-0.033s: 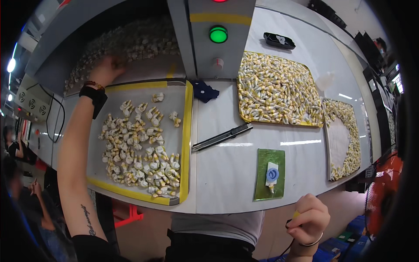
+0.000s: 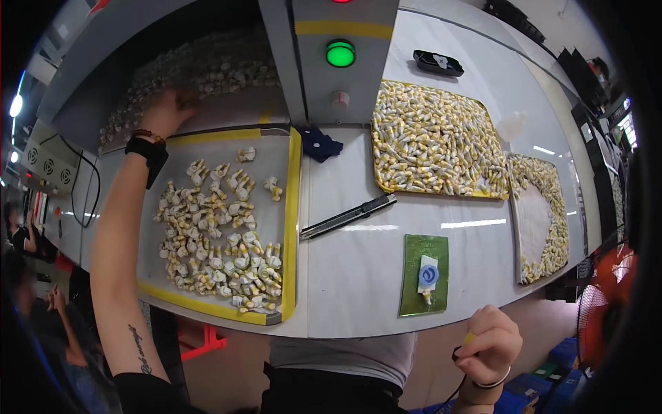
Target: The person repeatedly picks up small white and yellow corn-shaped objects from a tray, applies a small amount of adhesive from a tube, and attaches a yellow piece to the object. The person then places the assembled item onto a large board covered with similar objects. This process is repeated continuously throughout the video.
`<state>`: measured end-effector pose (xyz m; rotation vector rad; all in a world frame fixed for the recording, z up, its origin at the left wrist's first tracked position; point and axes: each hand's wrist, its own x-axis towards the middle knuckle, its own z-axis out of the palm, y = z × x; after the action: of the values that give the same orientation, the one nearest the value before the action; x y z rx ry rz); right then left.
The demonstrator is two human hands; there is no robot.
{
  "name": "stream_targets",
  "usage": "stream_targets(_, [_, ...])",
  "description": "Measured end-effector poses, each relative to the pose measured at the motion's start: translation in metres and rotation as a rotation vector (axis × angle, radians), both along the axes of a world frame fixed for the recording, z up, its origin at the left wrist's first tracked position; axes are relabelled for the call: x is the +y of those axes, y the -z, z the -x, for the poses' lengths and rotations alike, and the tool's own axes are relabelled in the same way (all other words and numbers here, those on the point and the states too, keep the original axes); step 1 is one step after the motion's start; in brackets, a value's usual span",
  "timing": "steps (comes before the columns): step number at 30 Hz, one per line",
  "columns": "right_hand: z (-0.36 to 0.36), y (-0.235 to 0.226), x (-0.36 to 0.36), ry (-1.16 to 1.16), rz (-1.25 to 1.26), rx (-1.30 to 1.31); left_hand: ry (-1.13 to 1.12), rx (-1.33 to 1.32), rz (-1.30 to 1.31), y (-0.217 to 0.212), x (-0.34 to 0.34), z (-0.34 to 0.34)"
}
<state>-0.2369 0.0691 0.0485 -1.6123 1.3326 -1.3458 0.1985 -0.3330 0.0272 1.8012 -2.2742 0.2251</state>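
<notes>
Wht tabletop (image 2: pixel 352 276), R hand (image 2: pixel 492 345) nr front edge (image 2: pixel 365 334)

A factory workshop is indicated by yellow-edged trays (image 2: pixel 292 221) of many alike small pieces (image 2: pixel 438 141) on a counter (image 2: pixel 352 276). A grey machine housing (image 2: pixel 345 83) is fitted with a green button (image 2: pixel 340 53).

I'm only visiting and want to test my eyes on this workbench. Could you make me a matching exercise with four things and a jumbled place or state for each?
Things
1. Left grip
2. Button below the yellow tape
3. Green mat
4. Black oblong object

Places and states
A. Lying under a round blue piece
B. By small pale pieces inside the shadowed booth
C. Beyond the filled, yellow-rimmed tray
D. Glowing on the grey post

Right pairs: 1-B, 2-D, 3-A, 4-C.
</notes>
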Motion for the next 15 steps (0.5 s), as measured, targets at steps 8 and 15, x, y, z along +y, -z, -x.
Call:
stream_targets(8, [0.025, -0.016, 0.001, 0.023, 0.038, 0.311, 0.037, 0.556, -0.346, -0.026, 0.017, -0.004])
stream_targets(15, [0.044, -0.042, -0.06, 0.117, -0.038, 0.942, 0.467, 1.287, -1.008, -0.077, 0.218, 0.083])
